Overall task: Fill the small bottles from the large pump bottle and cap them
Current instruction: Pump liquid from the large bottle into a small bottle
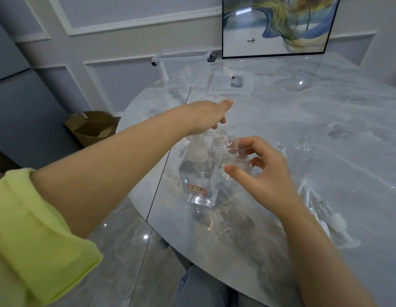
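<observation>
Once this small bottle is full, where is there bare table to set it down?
Bare marble lies between the pump bottle and the near table edge, and mid-table before the clear tray. Crowded right of the right hand: clear bottles and pump tubes.

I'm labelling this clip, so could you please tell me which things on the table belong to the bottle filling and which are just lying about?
In use:
- left hand on the pump bottle
- right hand holding a small bottle, uncapped, at the spout
- more small bottles waiting

Lying about:
- clear bin
- framed picture
- cardboard box
</observation>
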`<state>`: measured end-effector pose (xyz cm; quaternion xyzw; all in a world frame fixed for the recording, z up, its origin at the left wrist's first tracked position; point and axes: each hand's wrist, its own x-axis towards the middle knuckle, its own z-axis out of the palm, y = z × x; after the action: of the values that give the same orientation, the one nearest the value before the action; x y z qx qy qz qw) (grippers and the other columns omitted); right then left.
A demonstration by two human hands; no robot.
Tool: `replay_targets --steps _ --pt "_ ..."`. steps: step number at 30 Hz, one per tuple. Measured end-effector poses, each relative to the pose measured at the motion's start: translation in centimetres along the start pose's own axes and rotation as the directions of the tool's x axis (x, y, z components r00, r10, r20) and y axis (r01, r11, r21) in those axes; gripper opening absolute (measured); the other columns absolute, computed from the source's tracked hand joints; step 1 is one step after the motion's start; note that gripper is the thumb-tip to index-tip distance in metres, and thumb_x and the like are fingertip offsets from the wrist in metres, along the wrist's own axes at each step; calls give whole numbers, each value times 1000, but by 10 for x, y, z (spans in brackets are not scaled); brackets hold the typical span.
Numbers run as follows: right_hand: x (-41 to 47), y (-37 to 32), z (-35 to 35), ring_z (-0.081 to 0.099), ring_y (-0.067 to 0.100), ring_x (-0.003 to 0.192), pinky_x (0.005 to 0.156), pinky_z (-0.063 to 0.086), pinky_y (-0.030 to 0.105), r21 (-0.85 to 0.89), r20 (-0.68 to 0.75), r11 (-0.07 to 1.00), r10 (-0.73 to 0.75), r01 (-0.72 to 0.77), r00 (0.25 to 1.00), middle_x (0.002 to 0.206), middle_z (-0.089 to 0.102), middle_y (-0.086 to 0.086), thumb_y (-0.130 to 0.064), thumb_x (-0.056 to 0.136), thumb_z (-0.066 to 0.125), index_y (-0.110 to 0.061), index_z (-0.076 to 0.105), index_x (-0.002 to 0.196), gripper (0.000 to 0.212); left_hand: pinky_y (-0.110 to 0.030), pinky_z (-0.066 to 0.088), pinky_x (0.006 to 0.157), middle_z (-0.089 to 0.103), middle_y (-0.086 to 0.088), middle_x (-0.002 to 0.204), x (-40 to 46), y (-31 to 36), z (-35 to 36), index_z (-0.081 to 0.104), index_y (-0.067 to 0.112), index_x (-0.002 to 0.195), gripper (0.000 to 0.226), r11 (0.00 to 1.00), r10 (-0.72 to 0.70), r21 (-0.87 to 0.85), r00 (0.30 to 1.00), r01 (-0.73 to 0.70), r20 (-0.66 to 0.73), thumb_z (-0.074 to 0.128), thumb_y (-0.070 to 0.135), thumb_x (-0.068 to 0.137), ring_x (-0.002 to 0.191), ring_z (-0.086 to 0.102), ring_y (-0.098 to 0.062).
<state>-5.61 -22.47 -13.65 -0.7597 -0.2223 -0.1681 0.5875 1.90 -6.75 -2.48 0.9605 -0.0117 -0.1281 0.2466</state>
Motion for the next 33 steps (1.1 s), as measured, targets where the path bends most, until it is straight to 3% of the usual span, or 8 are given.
replay_targets --steps 5,9,14,17,22,28,33 --pt "0 -1 1 65 11 99 80 52 21 -14 12 1000 -22 23 1000 103 68 -19 -30 77 78 -41 61 102 32 -38 35 96 67 2 123 1 -3 3 66 24 125 62 999 -10 -45 1000 9 -8 19 59 106 120 57 -22" --pt "-1 2 2 63 9 98 79 50 19 -27 17 1000 -9 9 1000 100 66 -20 -31 77 78 -38 63 102 30 -41 38 108 67 0 121 -1 -7 7 67 22 121 59 997 -34 -72 999 36 31 21 56 107 120 57 -23" --pt "0 1 1 64 9 98 79 48 16 -11 24 1000 3 -2 1000 101 66 -19 -38 76 77 -37 64 103 30 -37 39 101 67 1 123 -2 -3 6 68 23 122 56 995 10 -98 1000 -11 -11 23 53 108 118 57 -21" --pt "-1 2 1 64 12 96 81 52 27 -34 32 999 14 -13 999 99 66 -16 -39 75 75 -30 66 102 30 -39 38 107 68 -1 122 -3 -6 7 68 22 120 57 996 -3 -90 1000 5 23 22 53 108 118 58 -23" --pt "-1 4 1 64 13 97 84 54 37 -39 22 999 39 -39 999 101 67 -13 -30 76 77 -26 67 104 30 -35 36 93 68 1 121 0 -7 7 68 22 121 55 993 15 -120 1000 -15 -3 24 52 108 116 58 -21" --pt "0 2 1 63 10 98 82 51 22 -29 22 999 24 -24 999 102 66 -19 -29 76 77 -36 64 102 29 -37 37 96 67 1 125 0 -6 3 68 23 123 53 993 36 -109 999 -38 -21 25 51 108 119 57 -21" --pt "-1 2 2 63 9 98 82 52 23 -33 21 999 11 -11 1000 101 66 -19 -29 77 76 -36 63 102 29 -37 38 98 67 1 123 0 -6 7 68 22 123 54 996 30 -87 999 -31 -13 24 51 108 119 57 -22"
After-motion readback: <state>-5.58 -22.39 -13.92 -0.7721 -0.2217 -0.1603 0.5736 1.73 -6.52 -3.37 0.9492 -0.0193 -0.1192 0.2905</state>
